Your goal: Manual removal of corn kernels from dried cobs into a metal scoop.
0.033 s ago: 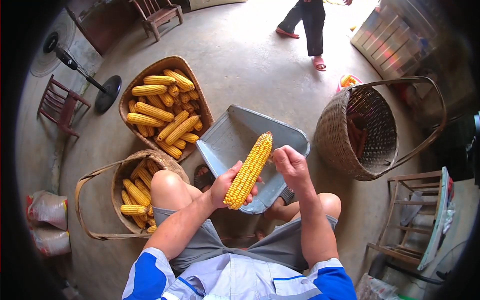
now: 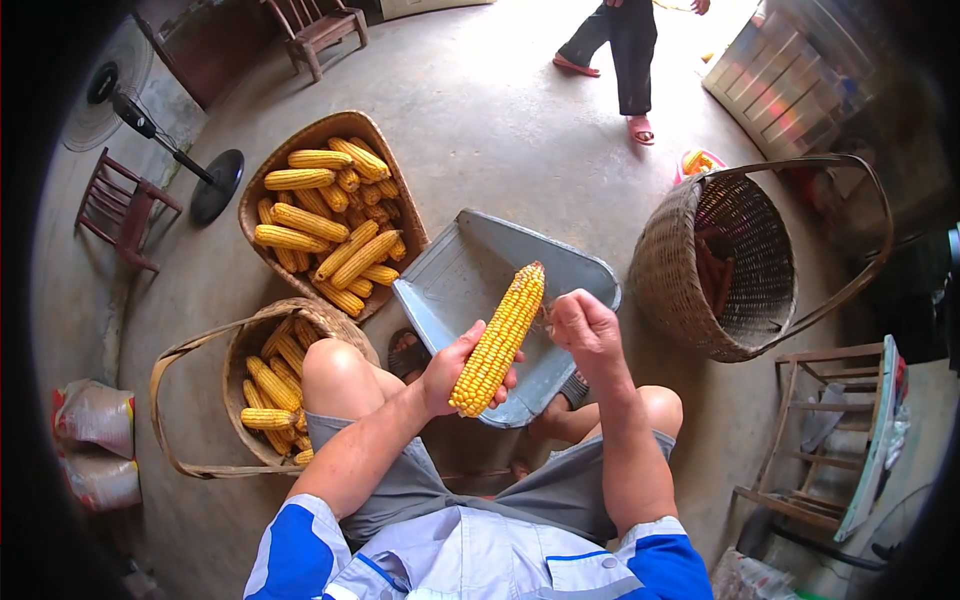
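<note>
My left hand is wrapped around the lower half of a yellow ear of corn, which tilts up to the right with its tip pointing away from me. Just right of the tip, my right hand is closed in a fist. Thin pale wisps show by its fingers; what it pinches is too small to make out. Below both hands, between my feet, lies a grey-blue metal scoop-shaped pan.
At left stand a wide woven basket and a handled basket, both holding corn ears. A tall handled basket with reddish cobs stands right. Beyond are a fan, chairs, a walking person and a wooden frame.
My right hand has shifted very slightly to the right, away from the ear of corn. My left hand keeps its grip on the ear.
</note>
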`<state>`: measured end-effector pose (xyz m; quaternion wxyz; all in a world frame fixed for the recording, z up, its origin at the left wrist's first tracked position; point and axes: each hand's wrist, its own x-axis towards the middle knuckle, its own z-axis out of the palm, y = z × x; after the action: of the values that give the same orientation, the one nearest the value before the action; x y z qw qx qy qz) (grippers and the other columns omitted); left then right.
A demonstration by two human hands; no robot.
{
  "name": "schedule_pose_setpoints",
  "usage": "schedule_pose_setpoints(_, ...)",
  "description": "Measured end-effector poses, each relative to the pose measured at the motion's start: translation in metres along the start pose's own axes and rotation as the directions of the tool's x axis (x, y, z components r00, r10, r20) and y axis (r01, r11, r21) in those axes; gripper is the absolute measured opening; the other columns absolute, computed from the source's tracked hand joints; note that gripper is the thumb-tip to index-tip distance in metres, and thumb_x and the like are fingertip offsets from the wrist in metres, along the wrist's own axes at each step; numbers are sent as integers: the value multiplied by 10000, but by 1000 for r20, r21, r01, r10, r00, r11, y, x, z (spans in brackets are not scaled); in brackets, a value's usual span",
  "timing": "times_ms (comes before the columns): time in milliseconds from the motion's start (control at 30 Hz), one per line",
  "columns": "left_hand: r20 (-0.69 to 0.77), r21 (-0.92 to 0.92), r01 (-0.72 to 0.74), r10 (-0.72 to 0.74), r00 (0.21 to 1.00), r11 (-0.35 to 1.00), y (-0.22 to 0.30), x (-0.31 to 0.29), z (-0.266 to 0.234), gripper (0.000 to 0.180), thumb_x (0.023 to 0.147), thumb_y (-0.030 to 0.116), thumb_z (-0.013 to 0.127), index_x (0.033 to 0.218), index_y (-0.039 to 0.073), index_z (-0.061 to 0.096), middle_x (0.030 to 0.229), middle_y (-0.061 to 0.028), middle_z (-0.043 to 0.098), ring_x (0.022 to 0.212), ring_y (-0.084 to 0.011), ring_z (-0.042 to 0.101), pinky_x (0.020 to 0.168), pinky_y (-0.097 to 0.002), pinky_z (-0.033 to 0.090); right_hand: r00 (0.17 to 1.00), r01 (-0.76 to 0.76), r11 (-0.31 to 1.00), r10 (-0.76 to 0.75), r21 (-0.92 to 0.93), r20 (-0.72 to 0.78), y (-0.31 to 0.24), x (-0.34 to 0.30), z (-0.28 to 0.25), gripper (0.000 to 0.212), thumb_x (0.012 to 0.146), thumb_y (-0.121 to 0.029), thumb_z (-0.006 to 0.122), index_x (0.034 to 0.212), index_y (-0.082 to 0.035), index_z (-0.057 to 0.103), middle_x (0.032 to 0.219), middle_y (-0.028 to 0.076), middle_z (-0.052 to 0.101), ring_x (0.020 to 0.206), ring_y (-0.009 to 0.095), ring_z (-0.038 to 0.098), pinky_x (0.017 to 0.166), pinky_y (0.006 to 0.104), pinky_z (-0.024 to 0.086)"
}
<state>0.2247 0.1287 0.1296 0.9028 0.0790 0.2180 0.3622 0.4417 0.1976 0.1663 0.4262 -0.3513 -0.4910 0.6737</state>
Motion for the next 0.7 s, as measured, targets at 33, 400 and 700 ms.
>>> schedule_pose_setpoints(33,-41,0,-7,7,999,1000,-1,0,0,711,1021,599,240,1234,-17,524,882,-165,654,671,-238,676,595,-336,562,998,19,998,-16,64,-58,-5,-3,4,202,1033,-185,539,902,-40,590,707,-18,516,603,40,430,536,208,363)
schedule_pose_setpoints(400,-45,30,-35,37,998,999,0,7,-3,700,1022,595,228,1235,-7,515,877,-156,655,672,-252,681,601,-351,566,986,-163,908,134,-385,-101,15,-4,1,220,998,-229,595,991,-15,650,737,31,627,649,96,584,585,259,477)
schedule_pose_setpoints(700,-247,264,-51,118,962,963,2,5,8,667,1023,587,237,1150,11,548,809,-139,654,637,-236,667,564,-336,556,995,17,997,-9,-76,99,1,-9,11,198,1026,-181,555,916,-27,612,692,-25,547,580,44,457,510,219,388)
